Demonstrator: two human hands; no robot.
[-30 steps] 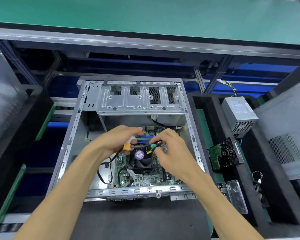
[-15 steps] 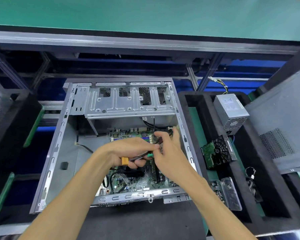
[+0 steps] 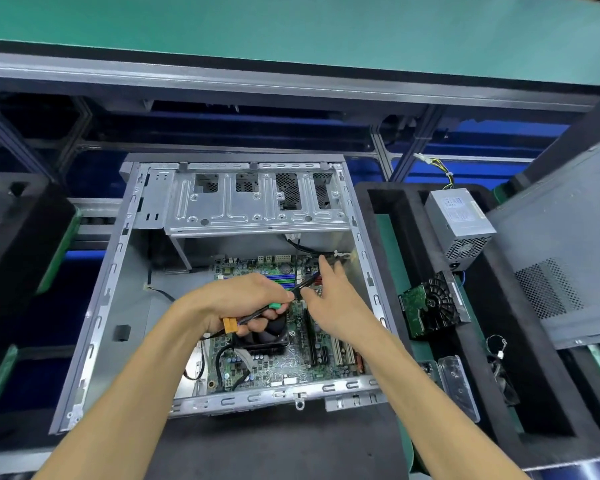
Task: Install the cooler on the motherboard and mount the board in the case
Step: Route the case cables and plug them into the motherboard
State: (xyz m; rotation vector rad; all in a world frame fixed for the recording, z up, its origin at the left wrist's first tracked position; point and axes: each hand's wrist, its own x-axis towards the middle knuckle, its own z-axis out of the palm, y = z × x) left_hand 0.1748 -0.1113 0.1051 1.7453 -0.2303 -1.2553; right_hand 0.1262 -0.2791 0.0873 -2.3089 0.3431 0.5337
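An open metal case (image 3: 94, 320) lies on its side with the green motherboard (image 3: 326, 362) inside it. The black cooler (image 3: 271, 337) sits on the board, partly hidden under my left hand (image 3: 243, 303). That hand grips a bundle of black cables with an orange connector (image 3: 230, 326) and a green connector (image 3: 275, 306). My right hand (image 3: 329, 299) hovers over the board's right part, thumb and a finger pinching the black cable (image 3: 305, 284), index finger stretched toward the far right corner.
A drive cage (image 3: 253, 202) spans the case's far end. On the black foam tray (image 3: 499, 393) to the right lie a grey power supply (image 3: 459, 220), a hard drive (image 3: 430, 306) and a clear plastic part (image 3: 459, 386). A grey side panel (image 3: 568, 244) leans at the far right.
My right hand has reached farther toward the board's far right corner, drawing the black cable out. My left hand has stayed over the cooler with the connectors. The view shifted slightly.
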